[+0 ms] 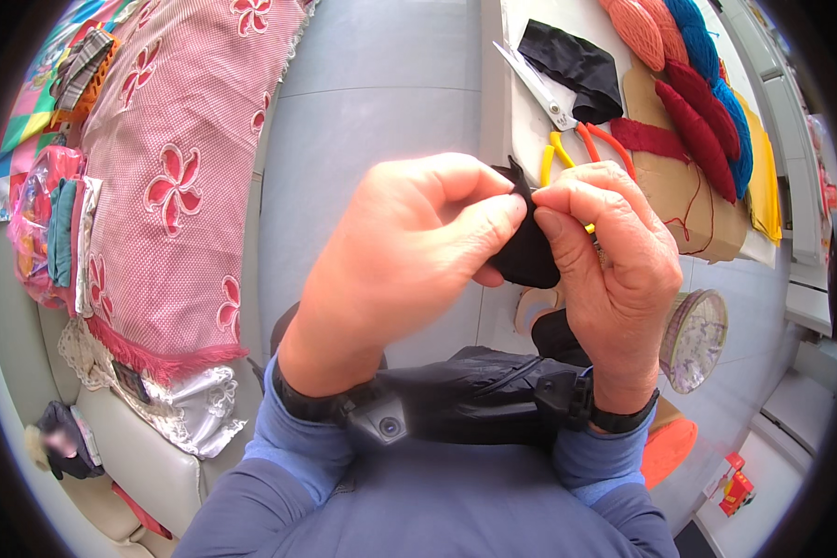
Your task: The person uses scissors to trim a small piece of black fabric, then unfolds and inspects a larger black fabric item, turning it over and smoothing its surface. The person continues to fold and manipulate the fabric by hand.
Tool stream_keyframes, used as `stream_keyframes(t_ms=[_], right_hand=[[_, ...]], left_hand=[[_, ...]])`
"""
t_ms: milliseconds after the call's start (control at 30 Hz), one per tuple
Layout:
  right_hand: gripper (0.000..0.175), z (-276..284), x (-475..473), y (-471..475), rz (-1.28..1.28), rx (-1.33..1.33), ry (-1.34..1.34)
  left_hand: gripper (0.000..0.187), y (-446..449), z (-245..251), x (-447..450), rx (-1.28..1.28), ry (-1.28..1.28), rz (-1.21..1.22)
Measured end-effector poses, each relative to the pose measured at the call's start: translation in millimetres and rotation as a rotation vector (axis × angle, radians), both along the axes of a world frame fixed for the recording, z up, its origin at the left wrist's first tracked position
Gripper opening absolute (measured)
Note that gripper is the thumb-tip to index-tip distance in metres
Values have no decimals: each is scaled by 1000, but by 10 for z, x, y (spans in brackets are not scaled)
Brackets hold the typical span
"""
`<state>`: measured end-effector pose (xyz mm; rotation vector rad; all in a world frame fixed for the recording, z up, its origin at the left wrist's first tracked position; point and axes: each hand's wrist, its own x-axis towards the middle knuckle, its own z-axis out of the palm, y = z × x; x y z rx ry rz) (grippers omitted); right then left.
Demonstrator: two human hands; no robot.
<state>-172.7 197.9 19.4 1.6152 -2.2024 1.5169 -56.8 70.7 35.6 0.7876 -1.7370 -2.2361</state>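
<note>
Both of my hands are raised in front of me, left of the table's near corner. A small piece of black cloth (530,259) is pinched between the thumb and fingers of my left hand (397,244), its upper edge folded into a point. Close against it, my right hand (617,244) pinches a thin, needle-like piece (536,190) between thumb and fingertips; most of it is hidden. Behind the hands, scissors (545,91) with orange handles lie beside a larger black cloth (577,66). A yellow-handled tool (548,166) is partly covered by my right hand.
Salmon yarn (638,31), blue yarn (694,35) and dark red yarn (701,118) lie on the table with cardboard (697,209) and yellow cloth (760,174). A round bin (697,342) stands on the floor to the right. At left is a sofa with a pink cover (202,111).
</note>
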Motion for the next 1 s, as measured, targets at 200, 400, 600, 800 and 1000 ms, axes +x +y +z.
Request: stream_keyframes(t_ms=[200, 400, 600, 800, 1000], right_hand=[[15, -29, -29, -16, 25, 2, 110], [16, -96, 23, -35, -29, -16, 146], [13, -48, -2, 72, -107, 34, -164], [11, 25, -24, 75, -28, 73, -797], [22, 2, -17, 49, 153, -117, -1315]], left_hand=[[8, -8, -76, -8, -336, 3, -82], [11, 30, -42, -13, -181, -5, -33], [14, -35, 28, 2, 97, 32, -15], [18, -73, 29, 22, 244, 59, -43], [17, -86, 17, 16, 271, -1, -118]])
